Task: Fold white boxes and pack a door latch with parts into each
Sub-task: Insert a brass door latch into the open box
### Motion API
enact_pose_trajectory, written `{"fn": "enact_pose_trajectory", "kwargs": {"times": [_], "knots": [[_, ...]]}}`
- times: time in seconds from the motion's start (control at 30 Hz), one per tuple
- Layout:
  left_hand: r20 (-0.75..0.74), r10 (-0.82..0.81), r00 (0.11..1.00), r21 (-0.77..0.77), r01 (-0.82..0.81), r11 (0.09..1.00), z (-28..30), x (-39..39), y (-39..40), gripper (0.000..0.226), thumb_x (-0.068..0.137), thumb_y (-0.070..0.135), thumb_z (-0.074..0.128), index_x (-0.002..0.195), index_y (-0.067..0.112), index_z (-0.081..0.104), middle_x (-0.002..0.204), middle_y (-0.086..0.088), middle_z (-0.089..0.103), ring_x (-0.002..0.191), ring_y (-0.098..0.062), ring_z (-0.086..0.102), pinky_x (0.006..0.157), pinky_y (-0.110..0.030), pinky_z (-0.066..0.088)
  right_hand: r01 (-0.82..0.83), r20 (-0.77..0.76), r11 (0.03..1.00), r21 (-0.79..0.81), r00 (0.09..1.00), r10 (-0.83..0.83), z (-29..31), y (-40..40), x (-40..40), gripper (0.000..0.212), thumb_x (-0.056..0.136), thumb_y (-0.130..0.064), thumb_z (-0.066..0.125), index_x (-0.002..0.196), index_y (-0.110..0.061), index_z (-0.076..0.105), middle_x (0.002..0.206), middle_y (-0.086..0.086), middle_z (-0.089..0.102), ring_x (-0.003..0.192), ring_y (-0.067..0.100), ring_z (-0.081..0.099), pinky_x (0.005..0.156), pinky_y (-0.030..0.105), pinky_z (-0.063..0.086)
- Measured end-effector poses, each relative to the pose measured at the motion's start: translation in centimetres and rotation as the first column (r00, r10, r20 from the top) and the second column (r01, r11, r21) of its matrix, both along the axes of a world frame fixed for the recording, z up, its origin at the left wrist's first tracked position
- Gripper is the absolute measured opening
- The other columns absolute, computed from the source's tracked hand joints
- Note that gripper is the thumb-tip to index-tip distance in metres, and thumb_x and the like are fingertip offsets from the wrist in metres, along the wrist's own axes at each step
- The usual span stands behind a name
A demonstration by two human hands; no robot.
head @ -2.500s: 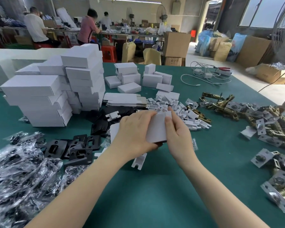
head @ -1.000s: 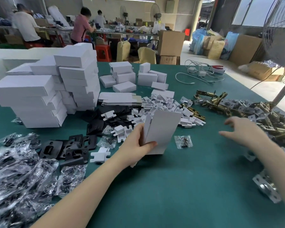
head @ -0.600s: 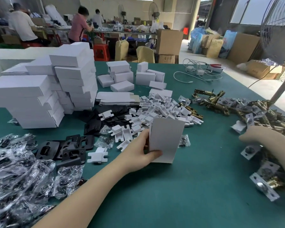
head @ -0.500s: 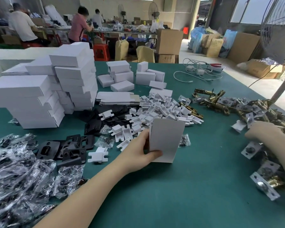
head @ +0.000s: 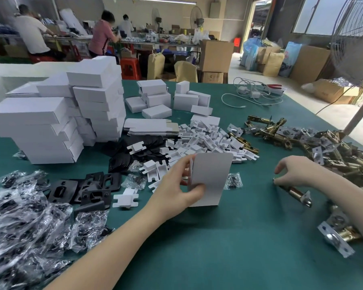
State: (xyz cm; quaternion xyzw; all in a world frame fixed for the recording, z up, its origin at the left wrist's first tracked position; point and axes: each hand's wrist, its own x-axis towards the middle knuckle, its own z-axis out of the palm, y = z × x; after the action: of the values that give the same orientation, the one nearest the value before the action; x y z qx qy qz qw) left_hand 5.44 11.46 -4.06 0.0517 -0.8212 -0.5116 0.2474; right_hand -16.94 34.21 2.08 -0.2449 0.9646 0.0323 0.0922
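The right hand (head: 291, 171) has come back from the brass heap at the right, fingertips now pinching a door latch (head: 294, 192) low over the green surface (head: 228, 248). Left of it, the left hand (head: 176, 185) keeps gripping the folded white box (head: 210, 178) upright, ready for loading. Stacked finished boxes (head: 57, 122) stand far left.

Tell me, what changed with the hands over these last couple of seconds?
The right hand let go of the white box, reached right to the latch pile, and now pinches a door latch. The left hand kept holding the box, now stood upright. The stacks stayed put.
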Motion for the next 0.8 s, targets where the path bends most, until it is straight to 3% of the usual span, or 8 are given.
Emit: {"fn": "enact_pose_trajectory", "kwargs": {"times": [0.1, 0.2, 0.3, 0.37, 0.5, 0.57, 0.67, 0.8], "knots": [[-0.013, 0.095, 0.995, 0.017, -0.095, 0.995, 0.7, -0.1, 0.5, 0.056, 0.067, 0.041, 0.074, 0.112, 0.056, 0.044, 0.113, 0.025, 0.052, 0.096, -0.001, 0.054, 0.074, -0.017, 0.048, 0.013, 0.0, 0.996, 0.092, 1.0, -0.013, -0.4, -0.4, 0.2, 0.03, 0.08, -0.036, 0.07, 0.098, -0.013, 0.074, 0.096, -0.002, 0.075, 0.091, 0.015, 0.068, 0.085, 0.029, 0.055], [0.004, 0.039, 0.999, -0.061, -0.039, 0.997, 0.9, 0.2, 1.4, 0.079, 0.061, 0.046, 0.08, 0.116, 0.066, 0.027, 0.122, 0.025, 0.037, 0.108, 0.01, 0.045, 0.081, -0.003, 0.039, 0.013, -0.019, 0.99, 0.14, 1.0, -0.011, -1.2, -0.6, 0.4, 0.024, 0.075, -0.033, 0.069, 0.095, -0.02, 0.072, 0.091, -0.004, 0.071, 0.088, 0.016, 0.066, 0.082, 0.032, 0.058], [0.114, -0.141, 0.983, 0.021, 0.14, 0.99, 0.8, 0.3, 1.9, 0.089, 0.063, 0.038, 0.083, 0.123, 0.065, 0.023, 0.103, 0.002, 0.057, 0.068, -0.006, 0.054, 0.064, -0.02, 0.048, 0.012, -0.019, 0.993, 0.122, 1.0, -0.01, -1.4, -0.7, 0.5, 0.017, 0.075, -0.031, 0.069, 0.09, -0.024, 0.069, 0.084, -0.009, 0.066, 0.08, 0.01, 0.063, 0.077, 0.028, 0.057], [0.143, -0.208, 0.968, 0.037, 0.205, 0.978, 0.7, 0.2, 2.0, 0.083, 0.067, 0.033, 0.081, 0.122, 0.058, 0.025, 0.116, -0.001, 0.058, 0.057, -0.018, 0.051, 0.064, -0.028, 0.05, 0.01, 0.023, 0.999, 0.043, 1.0, -0.011, -0.8, -0.4, 0.7, 0.01, 0.077, -0.029, 0.069, 0.086, -0.027, 0.068, 0.078, -0.013, 0.064, 0.071, 0.003, 0.06, 0.066, 0.022, 0.054], [0.139, -0.177, 0.974, 0.094, 0.165, 0.982, -0.1, -0.1, 2.5, 0.092, 0.065, 0.035, 0.081, 0.13, 0.057, 0.02, 0.12, 0.024, 0.042, 0.051, -0.005, 0.042, 0.061, -0.017, 0.046, 0.006, 0.03, 0.958, -0.287, 1.0, 0.003, 1.4, 0.6, 1.3, 0.019, 0.079, -0.023, 0.075, 0.094, -0.027, 0.065, 0.084, -0.008, 0.066, 0.076, 0.008, 0.065, 0.074, 0.03, 0.057], [0.14, -0.101, 0.985, 0.053, 0.094, 0.994, -0.3, -0.1, 2.8, 0.101, 0.063, 0.044, 0.077, 0.144, 0.05, 0.017, 0.118, 0.035, 0.037, 0.063, 0.003, 0.049, 0.065, -0.011, 0.043, -0.047, -0.035, 0.839, -0.542, 0.999, 0.033, 2.9, 1.0, 2.2, 0.027, 0.078, -0.021, 0.08, 0.101, -0.025, 0.066, 0.089, -0.004, 0.071, 0.079, 0.008, 0.067, 0.076, 0.031, 0.055], [0.128, 0.017, 0.992, -0.126, -0.001, 0.992, -0.4, -0.1, 2.9, 0.093, 0.06, 0.06, 0.067, 0.144, 0.043, 0.03, 0.123, 0.046, 0.028, 0.116, 0.021, 0.031, 0.095, -0.008, 0.033, -0.151, -0.126, 0.425, -0.893, 0.988, 0.086, 5.8, 0.9, 4.6, 0.026, 0.078, -0.016, 0.08, 0.096, -0.029, 0.067, 0.088, -0.006, 0.071, 0.071, 0.0, 0.068, 0.064, 0.014, 0.054], [0.166, 0.004, 0.986, -0.036, 0.002, 0.999, -0.6, 0.0, 2.7, 0.08, 0.059, 0.057, 0.071, 0.129, 0.058, 0.032, 0.127, 0.038, 0.037, 0.121, 0.012, 0.037, 0.102, -0.018, 0.038, -0.065, -0.07, -0.026, -0.998, 0.93, 0.361, 10.4, -0.2, 7.1, 0.028, 0.072, -0.025, 0.073, 0.099, -0.026, 0.064, 0.088, -0.01, 0.073, 0.085, 0.006, 0.07, 0.075, 0.016, 0.056]]}}
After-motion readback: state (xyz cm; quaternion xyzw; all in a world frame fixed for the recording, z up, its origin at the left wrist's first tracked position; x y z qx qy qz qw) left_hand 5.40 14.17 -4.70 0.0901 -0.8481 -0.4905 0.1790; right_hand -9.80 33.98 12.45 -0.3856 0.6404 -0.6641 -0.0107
